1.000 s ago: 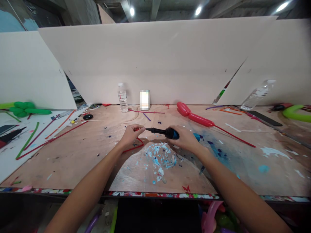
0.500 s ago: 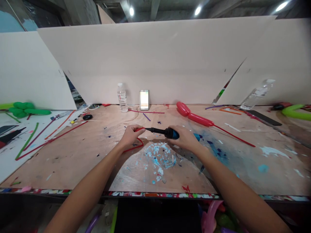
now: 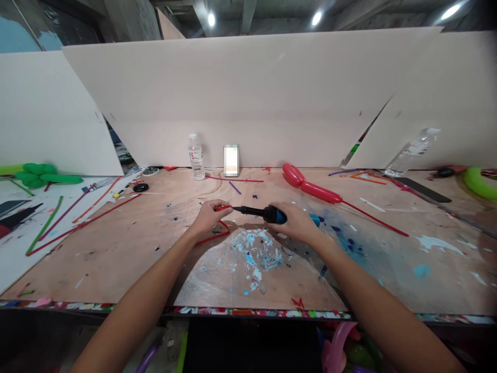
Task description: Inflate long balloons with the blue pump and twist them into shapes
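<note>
My left hand (image 3: 209, 216) pinches the mouth of a thin, uninflated red balloon (image 3: 217, 234) against the black nozzle of a blue and black hand pump (image 3: 267, 213). The limp balloon loops on the wooden table (image 3: 128, 243) just below that hand. My right hand (image 3: 297, 223) wraps around the pump's blue body, which lies nearly level above the table, its nozzle pointing left. A bit of the blue handle end shows past my right hand.
A half-inflated red balloon (image 3: 310, 187) lies behind the pump. Two water bottles (image 3: 195, 156) (image 3: 411, 151) and a small card (image 3: 231, 159) stand by white partition boards (image 3: 240, 98). Loose balloon strips (image 3: 77, 217) and a green balloon figure (image 3: 39, 174) lie at left.
</note>
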Tool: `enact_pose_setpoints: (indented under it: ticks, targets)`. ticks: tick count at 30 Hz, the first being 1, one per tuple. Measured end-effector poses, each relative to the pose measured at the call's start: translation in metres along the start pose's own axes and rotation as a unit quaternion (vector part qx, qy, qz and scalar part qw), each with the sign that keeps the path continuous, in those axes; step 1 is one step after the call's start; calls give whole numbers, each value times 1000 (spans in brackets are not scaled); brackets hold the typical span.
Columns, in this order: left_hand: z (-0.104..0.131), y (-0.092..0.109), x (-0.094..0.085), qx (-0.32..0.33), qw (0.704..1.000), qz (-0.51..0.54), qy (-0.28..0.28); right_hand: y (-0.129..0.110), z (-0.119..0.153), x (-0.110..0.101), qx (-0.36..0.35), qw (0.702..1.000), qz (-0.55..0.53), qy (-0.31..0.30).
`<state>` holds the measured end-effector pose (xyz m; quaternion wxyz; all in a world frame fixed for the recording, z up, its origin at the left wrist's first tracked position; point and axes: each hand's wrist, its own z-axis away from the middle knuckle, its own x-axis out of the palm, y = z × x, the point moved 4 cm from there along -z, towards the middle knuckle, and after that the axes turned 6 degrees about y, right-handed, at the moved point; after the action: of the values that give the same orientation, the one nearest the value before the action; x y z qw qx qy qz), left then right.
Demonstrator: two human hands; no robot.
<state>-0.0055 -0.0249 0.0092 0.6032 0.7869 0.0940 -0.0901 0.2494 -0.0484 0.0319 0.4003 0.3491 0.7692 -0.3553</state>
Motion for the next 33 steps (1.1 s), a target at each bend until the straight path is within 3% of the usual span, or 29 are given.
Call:
enact_pose_setpoints:
  ticks: [14, 19, 23, 27, 33]
  targets:
    - [2, -7, 4, -37, 999, 12, -20, 1, 1, 2, 8, 1000, -9, 3]
    - [5, 2, 3, -50, 995, 90, 7, -7, 2, -1, 20, 998, -49, 23]
    - [2, 29, -3, -14, 975, 220, 39, -26, -1, -8, 47, 990, -132, 35]
    - [-10, 74, -6, -1, 940, 338, 42, -49, -11, -11, 82, 965, -247, 26]
    - [-26, 138, 8, 39, 931, 363, 29, -84, -29, -1, 69, 904, -420, -33]
